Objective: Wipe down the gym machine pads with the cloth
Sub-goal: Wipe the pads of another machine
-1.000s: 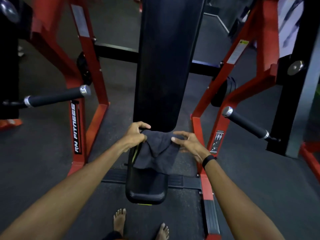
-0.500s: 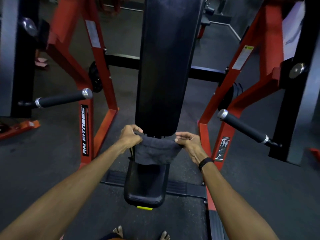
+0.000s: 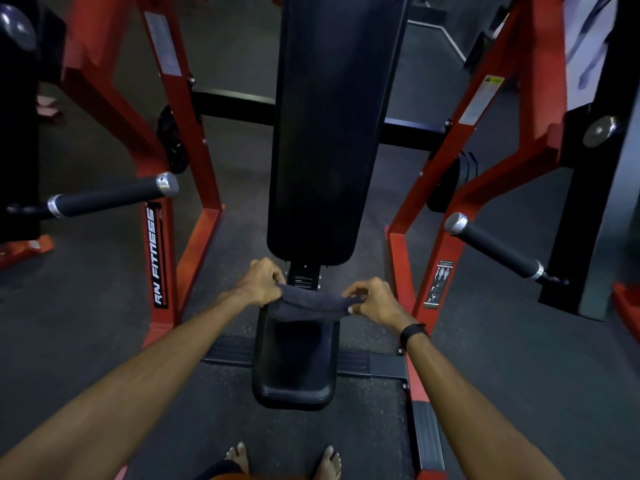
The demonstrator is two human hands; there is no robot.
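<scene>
A dark grey cloth (image 3: pixel 313 302) is stretched into a narrow folded band over the far end of the black seat pad (image 3: pixel 294 368). My left hand (image 3: pixel 258 284) pinches its left end and my right hand (image 3: pixel 375 301) pinches its right end. The long black back pad (image 3: pixel 332 133) rises just beyond the cloth, with a black bracket showing in the gap between the two pads.
Red frame uprights (image 3: pixel 194 188) stand left and right of the pads. Two black handles with chrome caps, the left handle (image 3: pixel 110 197) and the right handle (image 3: pixel 495 245), point inward at hand height. My bare feet (image 3: pixel 284 460) stand on the dark rubber floor before the seat.
The cloth hung loose and wide below the back pad; now both hands hold it folded into a thin taut band lower down, over the seat pad's far end. The hands moved slightly apart.
</scene>
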